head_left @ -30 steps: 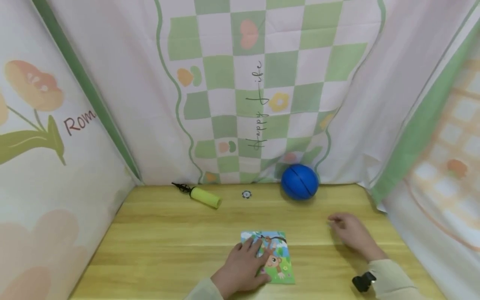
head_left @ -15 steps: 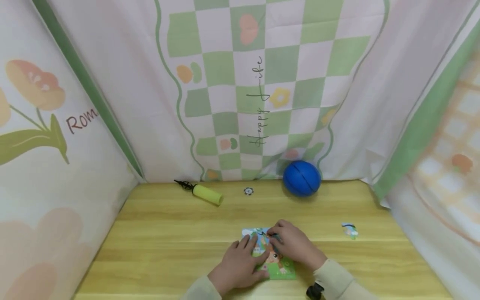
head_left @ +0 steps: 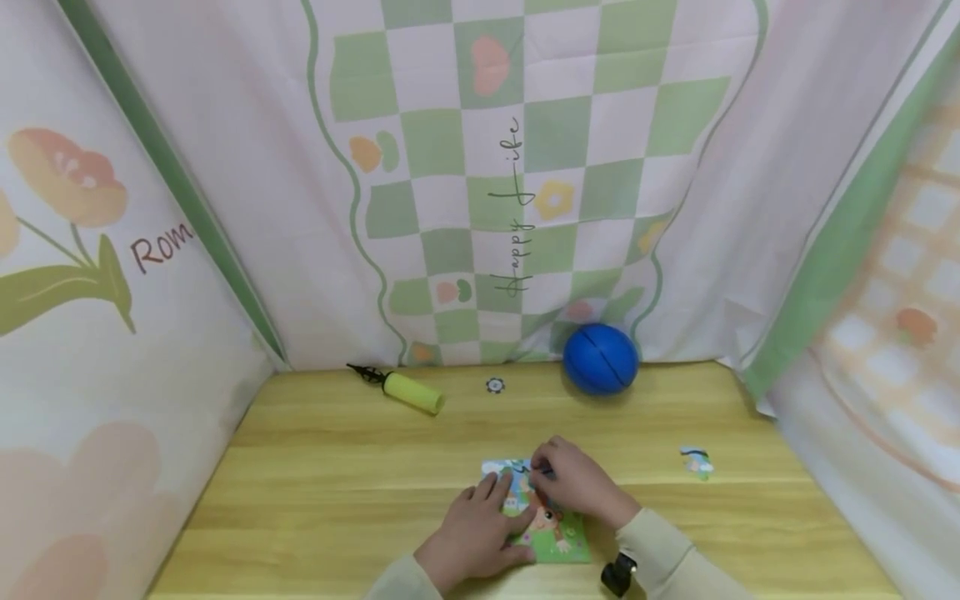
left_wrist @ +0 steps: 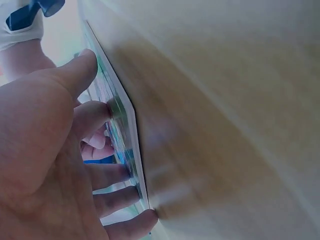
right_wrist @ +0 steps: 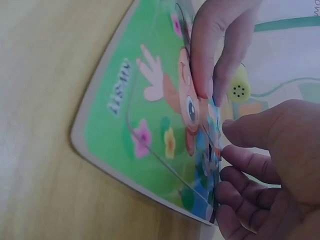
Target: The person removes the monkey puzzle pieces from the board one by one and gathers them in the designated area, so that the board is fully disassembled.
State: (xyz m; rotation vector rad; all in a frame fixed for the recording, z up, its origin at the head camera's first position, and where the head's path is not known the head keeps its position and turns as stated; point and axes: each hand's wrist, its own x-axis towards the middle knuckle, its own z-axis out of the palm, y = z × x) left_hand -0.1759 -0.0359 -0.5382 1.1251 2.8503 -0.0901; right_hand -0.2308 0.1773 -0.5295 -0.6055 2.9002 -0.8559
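A small jigsaw puzzle board (head_left: pixel 562 546) with a cartoon monkey on green and blue lies on the wooden table. My left hand (head_left: pixel 476 529) rests spread over its left side, fingers pressing on the surface. At the upper right part of the board, my right hand (head_left: pixel 581 483) has its fingers curled, thumb and index finger pinching at a puzzle piece (right_wrist: pixel 213 148). Much of that piece is hidden behind the fingertips. A loose puzzle piece (head_left: pixel 697 463), blue and white with a dark branch, lies on the table to the right.
Along the back of the table are a yellow-green hand pump (head_left: pixel 412 393), a small round dark-and-white disc (head_left: pixel 495 385) and a blue ball (head_left: pixel 600 358). Printed curtains (head_left: pixel 495 208) stand behind the table and at both sides.
My right hand has moved left from the loose piece, now uncovered on the table, to the board's upper right part. The left hand has stayed on the board.
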